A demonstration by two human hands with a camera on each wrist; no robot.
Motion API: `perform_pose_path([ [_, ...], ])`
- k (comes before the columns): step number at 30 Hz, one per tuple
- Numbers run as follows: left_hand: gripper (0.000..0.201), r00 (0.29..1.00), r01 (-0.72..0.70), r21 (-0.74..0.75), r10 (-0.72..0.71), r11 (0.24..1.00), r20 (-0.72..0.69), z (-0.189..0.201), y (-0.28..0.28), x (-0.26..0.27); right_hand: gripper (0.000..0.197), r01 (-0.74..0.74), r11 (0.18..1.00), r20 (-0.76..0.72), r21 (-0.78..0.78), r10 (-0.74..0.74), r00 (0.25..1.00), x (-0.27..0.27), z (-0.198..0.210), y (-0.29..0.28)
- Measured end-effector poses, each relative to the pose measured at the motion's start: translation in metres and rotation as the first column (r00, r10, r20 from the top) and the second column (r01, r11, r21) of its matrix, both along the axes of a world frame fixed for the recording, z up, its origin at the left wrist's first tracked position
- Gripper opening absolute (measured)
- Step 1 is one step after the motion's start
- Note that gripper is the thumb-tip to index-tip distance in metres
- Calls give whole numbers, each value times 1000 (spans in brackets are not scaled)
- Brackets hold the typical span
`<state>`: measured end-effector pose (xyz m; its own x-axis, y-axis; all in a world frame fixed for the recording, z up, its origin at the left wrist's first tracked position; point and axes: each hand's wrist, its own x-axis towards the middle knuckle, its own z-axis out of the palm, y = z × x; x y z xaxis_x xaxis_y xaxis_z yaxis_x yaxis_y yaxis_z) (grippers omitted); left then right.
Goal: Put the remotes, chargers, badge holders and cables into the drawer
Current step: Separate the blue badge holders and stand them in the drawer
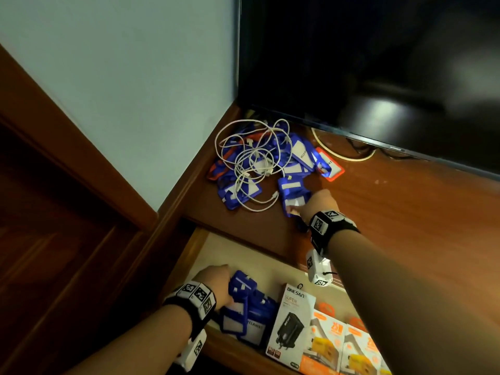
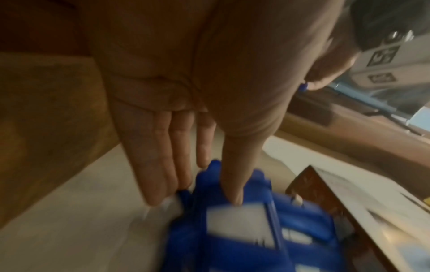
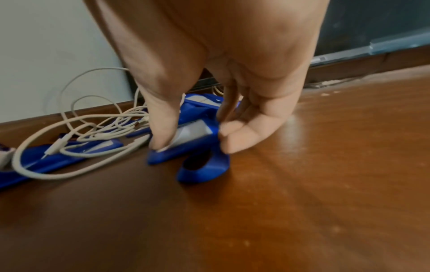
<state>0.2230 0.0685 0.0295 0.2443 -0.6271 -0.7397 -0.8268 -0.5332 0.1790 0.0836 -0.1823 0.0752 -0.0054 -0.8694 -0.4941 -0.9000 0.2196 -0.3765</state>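
Note:
A heap of blue badge holders (image 1: pixel 286 158) tangled with white cables (image 1: pixel 243 161) lies on the wooden cabinet top near the wall. My right hand (image 1: pixel 303 207) reaches to the heap's near edge. There its thumb and curled fingers (image 3: pixel 229 141) pinch one blue badge holder (image 3: pixel 188 141), whose strap loop (image 3: pixel 204 171) touches the wood. Below, the drawer (image 1: pixel 243 255) stands open. My left hand (image 1: pixel 219 282) is inside it with straight fingers (image 2: pixel 160 176) beside a stack of blue badge holders (image 2: pixel 244 230) and its thumb resting on top.
Boxed chargers fill the drawer's right part: a white ONESAM box (image 1: pixel 292 323) and orange boxes (image 1: pixel 341 347). A dark TV screen (image 1: pixel 378 63) stands over the cabinet top, a cream cable (image 1: pixel 343 155) under it. Bare wood (image 1: pixel 392 212) lies right of my hand.

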Motion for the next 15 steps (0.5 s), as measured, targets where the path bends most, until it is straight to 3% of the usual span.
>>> perform_pose_path([
  [6, 29, 999, 12, -102, -7, 995, 48, 36, -18, 12, 62, -145, 989, 45, 32, 143, 989, -25, 10, 2],
  [8, 21, 999, -16, -174, 22, 985, 37, 57, -26, 17, 56, -125, 991, 187, 43, 115, 976, -33, 18, 8],
  [11, 19, 995, -96, -347, 83, 933, -51, 90, -41, 22, 39, -85, 996, 434, 30, 63, 899, -48, 45, 25],
  [15, 14, 953, -262, -509, 138, 820, -269, 119, -69, 25, 15, -150, 986, 608, -79, 167, 776, -66, 99, 51],
])
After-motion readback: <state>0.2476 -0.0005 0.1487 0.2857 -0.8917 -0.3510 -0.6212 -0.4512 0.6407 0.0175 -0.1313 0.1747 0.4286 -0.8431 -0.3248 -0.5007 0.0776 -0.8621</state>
